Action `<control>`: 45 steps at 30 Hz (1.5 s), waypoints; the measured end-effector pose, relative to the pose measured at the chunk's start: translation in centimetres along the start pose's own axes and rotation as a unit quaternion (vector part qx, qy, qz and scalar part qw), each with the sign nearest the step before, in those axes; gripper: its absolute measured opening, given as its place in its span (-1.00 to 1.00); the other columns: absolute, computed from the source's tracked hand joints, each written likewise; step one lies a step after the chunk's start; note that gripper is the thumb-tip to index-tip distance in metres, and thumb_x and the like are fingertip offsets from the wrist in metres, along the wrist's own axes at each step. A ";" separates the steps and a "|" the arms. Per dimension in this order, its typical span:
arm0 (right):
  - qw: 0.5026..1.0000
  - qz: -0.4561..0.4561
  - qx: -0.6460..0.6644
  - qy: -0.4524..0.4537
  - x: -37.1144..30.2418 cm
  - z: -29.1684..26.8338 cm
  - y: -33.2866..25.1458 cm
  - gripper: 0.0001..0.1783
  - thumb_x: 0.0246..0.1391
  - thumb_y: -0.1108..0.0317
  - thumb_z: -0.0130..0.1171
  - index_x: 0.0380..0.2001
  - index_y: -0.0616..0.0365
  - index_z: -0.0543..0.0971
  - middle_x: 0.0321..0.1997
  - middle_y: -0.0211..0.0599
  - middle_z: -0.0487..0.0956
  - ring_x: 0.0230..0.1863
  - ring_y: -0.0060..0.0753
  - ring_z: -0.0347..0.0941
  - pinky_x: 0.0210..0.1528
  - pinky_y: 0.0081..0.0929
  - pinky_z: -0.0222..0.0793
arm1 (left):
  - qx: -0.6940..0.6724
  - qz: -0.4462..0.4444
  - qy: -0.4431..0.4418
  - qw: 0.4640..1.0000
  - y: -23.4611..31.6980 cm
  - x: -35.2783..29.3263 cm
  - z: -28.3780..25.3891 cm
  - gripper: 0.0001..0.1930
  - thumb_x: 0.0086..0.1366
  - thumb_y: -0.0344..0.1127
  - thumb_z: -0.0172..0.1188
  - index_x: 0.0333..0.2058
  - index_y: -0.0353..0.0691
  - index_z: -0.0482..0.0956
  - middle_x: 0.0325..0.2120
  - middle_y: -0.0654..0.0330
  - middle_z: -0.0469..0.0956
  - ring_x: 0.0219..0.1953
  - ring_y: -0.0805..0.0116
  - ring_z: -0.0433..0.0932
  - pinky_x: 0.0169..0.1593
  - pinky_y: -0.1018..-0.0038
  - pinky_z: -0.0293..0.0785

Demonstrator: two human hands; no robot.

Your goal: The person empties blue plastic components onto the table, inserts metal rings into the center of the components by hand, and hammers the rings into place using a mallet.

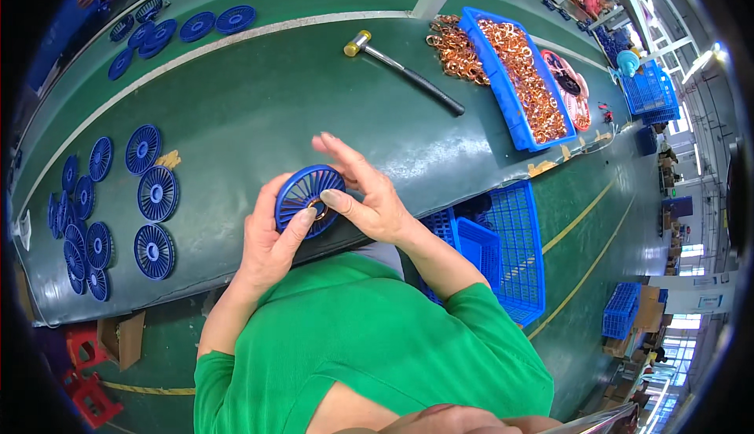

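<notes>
A round blue plastic grille (297,190) with thin spokes is held tilted in front of my body, over the table's near edge. My left hand (264,234) grips its left and lower rim, the thumb reaching toward the centre. The right hand (372,202) holds it from the other side, thumb pressed near the hub and some fingers raised behind the rim. Beneath the thumbs a copper-coloured ring (320,209) shows at the hub; the thumbs partly cover it.
Several similar blue grilles (158,193) lie on the green table (259,96) at left. A hammer (404,71) rests toward the back. At right stands a blue bin (503,92) of copper rings, with loose rings (457,51) beside it. Blue crates (514,245) sit below the table.
</notes>
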State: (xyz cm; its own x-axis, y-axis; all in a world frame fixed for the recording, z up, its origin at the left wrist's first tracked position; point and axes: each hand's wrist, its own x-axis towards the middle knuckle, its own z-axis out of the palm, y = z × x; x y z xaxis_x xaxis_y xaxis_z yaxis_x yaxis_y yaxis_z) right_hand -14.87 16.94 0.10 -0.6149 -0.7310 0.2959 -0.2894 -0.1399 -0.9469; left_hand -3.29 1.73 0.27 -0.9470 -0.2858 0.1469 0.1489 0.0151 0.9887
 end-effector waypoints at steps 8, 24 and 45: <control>0.996 0.080 -0.004 -0.028 -0.6 -1.0 0.8 -0.41 0.16 0.37 0.21 0.22 0.24 0.30 -0.08 -0.21 0.56 -0.10 -0.50 0.51 -0.02 -0.49 0.44 | 0.106 0.039 -0.028 0.993 -1.5 0.3 0.5 -0.55 0.29 -0.30 0.17 0.11 -0.24 0.31 -0.21 0.05 0.60 -0.20 0.29 0.63 -0.12 0.42 0.52; 0.659 0.070 -0.710 0.236 7.6 -21.1 7.8 -0.85 0.05 0.38 0.06 -0.30 0.09 0.55 -0.20 -0.04 0.51 -0.21 0.02 0.52 -0.22 -0.11 0.52 | 0.531 0.099 -0.014 0.841 -2.6 1.4 0.6 -0.39 0.18 -0.16 0.26 0.22 0.18 0.32 0.30 -0.13 0.06 0.36 -0.23 -0.06 0.30 -0.25 -0.16; 0.916 0.128 -0.371 -0.082 7.0 -10.3 2.4 -0.82 0.05 0.31 0.19 -0.43 0.22 0.55 -0.33 -0.17 0.52 -0.27 -0.13 0.49 -0.22 -0.30 0.38 | 0.627 -0.125 0.250 0.727 -2.5 -0.5 -15.1 -0.50 0.27 0.01 0.14 0.17 0.07 0.40 0.20 -0.12 0.29 0.29 -0.23 0.15 0.31 -0.01 0.04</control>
State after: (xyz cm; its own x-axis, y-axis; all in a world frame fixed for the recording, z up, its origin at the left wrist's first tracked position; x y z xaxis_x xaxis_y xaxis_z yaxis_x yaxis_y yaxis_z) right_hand -27.49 18.34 1.17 -0.6307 -0.7760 -0.0042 -0.6085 0.4979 -0.6179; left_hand 1.13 -12.59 -2.69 -0.6306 -0.7380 0.2403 -0.6841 0.6747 0.2771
